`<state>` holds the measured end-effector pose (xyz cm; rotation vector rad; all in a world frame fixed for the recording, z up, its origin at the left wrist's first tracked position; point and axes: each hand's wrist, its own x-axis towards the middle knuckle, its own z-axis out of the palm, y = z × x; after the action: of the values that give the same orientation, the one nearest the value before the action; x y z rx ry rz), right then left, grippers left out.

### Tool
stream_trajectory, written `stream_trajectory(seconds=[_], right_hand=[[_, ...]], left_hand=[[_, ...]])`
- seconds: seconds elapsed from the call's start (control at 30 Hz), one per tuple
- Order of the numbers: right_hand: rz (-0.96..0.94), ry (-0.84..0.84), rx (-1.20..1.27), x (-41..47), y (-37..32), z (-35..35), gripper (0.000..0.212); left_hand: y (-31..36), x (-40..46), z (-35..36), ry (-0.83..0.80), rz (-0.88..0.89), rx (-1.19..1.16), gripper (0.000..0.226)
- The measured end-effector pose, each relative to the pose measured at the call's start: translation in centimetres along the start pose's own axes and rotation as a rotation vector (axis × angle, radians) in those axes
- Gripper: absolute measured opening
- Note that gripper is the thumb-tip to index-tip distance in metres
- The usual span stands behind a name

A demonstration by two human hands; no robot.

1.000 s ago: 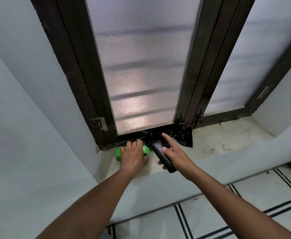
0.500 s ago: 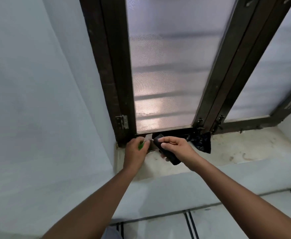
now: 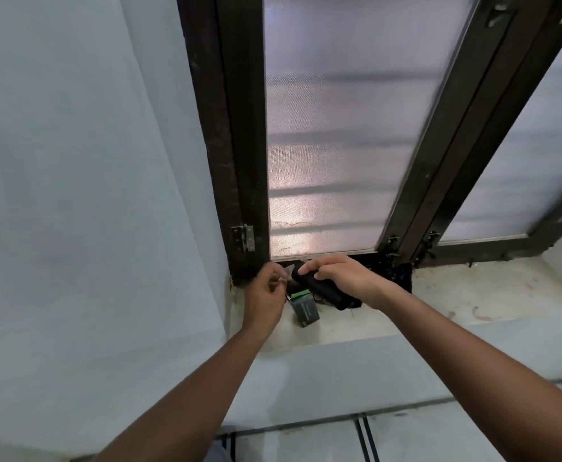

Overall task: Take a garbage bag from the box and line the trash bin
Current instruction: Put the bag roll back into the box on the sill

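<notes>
Window sill, pale stone, stained; both hands at its left end, hard against the dark window frame. Right hand wrapped around a black roll of garbage bags, thumb and forefinger pinching the roll's upper end; roll tilted, lower end touching the sill. Left hand curled narrow just beside that upper end, fingertips pinched on something small and pale; cannot tell what. Green-and-grey box lies on the sill between the hands, below the roll, near the front edge. Loose black plastic behind the right wrist, against the frame's bottom rail. Sill to the right bare and open as far as the side wall; left side boxed in by wall and frame
</notes>
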<state>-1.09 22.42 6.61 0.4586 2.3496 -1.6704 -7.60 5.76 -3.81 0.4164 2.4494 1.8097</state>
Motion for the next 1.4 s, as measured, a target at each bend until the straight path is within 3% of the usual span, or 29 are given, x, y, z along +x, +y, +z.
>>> stream_trajectory(seconds=[0.17,0.3,0.7,0.83,1.0,1.13,1.27,1.4], right_hand=[[0.021,-0.011,-0.075,-0.1,-0.2,-0.5,0.035],[0.041,-0.020,-0.317,0.0,-0.7,-1.0,0.032],[0.087,-0.050,-0.891,0.7,-3.8,-0.5,0.032],[0.107,0.032,-0.965,1.6,-5.0,0.4,0.026],[0.151,-0.005,-1.056,2.5,-6.0,0.7,0.020],[0.211,-0.032,-1.029,3.4,-6.2,0.5,0.026],[0.297,-0.034,-0.947,3.7,-6.3,0.5,0.012],[0.263,0.018,-0.933,3.8,-5.7,0.7,0.016]], left_hand=[[0.9,0.4,0.2,-0.112,-0.089,-0.037,0.023],[0.9,0.1,0.1,-0.206,-0.109,-0.022,0.052],[2.6,-0.7,2.6,-0.162,-0.143,-0.094,0.047],[2.9,-0.7,2.6,-0.153,-0.157,-0.112,0.047],[3.1,-0.6,2.3,-0.168,-0.157,-0.114,0.049],[3.1,-0.7,2.2,-0.177,-0.145,-0.111,0.053],[3.1,-0.8,2.7,-0.205,-0.143,-0.094,0.053],[3.1,-0.5,3.0,-0.189,-0.135,-0.123,0.052]])
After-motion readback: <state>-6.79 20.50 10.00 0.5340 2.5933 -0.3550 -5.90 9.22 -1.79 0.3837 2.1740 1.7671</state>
